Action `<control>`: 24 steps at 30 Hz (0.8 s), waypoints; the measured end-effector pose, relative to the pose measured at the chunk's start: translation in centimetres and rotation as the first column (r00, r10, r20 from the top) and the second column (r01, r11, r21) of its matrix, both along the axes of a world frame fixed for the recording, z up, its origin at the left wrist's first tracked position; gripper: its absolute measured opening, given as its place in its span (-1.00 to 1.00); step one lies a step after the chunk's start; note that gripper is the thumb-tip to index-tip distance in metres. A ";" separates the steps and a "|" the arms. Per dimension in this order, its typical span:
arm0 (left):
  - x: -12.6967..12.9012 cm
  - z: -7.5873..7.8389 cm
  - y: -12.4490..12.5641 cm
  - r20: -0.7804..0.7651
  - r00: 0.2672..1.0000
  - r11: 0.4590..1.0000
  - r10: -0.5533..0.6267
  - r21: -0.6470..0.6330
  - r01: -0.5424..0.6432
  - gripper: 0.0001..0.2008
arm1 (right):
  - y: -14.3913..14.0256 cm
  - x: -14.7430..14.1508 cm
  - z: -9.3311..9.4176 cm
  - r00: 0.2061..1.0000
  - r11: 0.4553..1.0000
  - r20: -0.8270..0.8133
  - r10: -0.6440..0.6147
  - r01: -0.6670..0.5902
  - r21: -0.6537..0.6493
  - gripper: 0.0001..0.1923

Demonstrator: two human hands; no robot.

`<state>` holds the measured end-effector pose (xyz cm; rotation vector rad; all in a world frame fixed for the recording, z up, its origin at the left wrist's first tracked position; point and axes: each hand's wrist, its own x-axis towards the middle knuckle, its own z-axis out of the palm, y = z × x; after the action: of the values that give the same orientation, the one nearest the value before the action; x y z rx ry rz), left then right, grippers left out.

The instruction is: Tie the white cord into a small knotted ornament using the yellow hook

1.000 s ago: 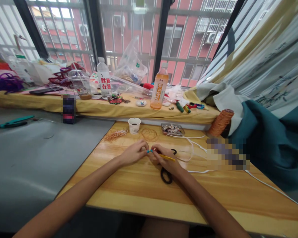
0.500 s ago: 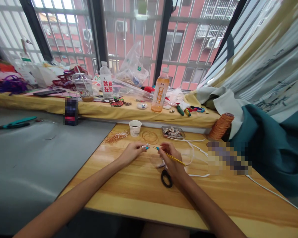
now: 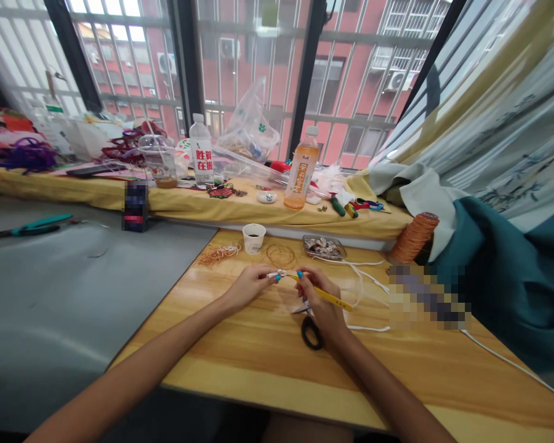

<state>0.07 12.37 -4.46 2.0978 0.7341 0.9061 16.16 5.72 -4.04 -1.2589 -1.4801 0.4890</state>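
"Where's the small white piece (image 3: 274, 274)?"

"Nearer the person than the paper cup (image 3: 253, 240), slightly right of it, pinched in the left hand (image 3: 247, 287)."

"And the right hand (image 3: 324, 301)?"

"Gripping yellow tweezers (image 3: 336, 300), tips close by the piece; I can't tell whether they touch."

"Any elbow room?"

"Scissors (image 3: 312, 335) crowd the right wrist, right of the cup and nearer. Plain wood runs from below the hands to the table's (image 3: 240, 363) near edge. Left of the cup, past a thread bundle (image 3: 219, 253), the tabletop meets a grey surface (image 3: 74, 295)."
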 end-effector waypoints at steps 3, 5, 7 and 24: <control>0.0 -0.1 0.1 -0.008 1.000 1.000 -0.023 0.018 0.023 -0.73 | -0.1 0.0 0.1 0.999 1.000 0.037 -0.009 0.009 0.001 -0.74; -0.1 -0.2 0.2 -0.013 1.000 0.999 -0.023 0.033 0.023 -0.73 | -0.2 -0.1 0.2 0.998 1.000 0.053 -0.024 0.024 0.006 -0.73; -0.1 -0.2 0.3 -0.016 1.000 0.999 -0.016 0.044 0.016 -0.72 | -0.3 -0.1 0.2 0.997 0.999 0.062 -0.038 0.037 0.014 -0.72; 0.1 0.4 -0.7 -0.204 0.965 0.968 0.166 0.223 -0.119 -0.63 | 0.0 0.1 -0.3 0.887 0.985 0.436 -0.149 0.095 0.144 -0.69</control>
<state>0.18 11.69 -4.09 2.3834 0.9521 0.8667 16.25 5.75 -4.32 -1.4192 -1.7651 0.0179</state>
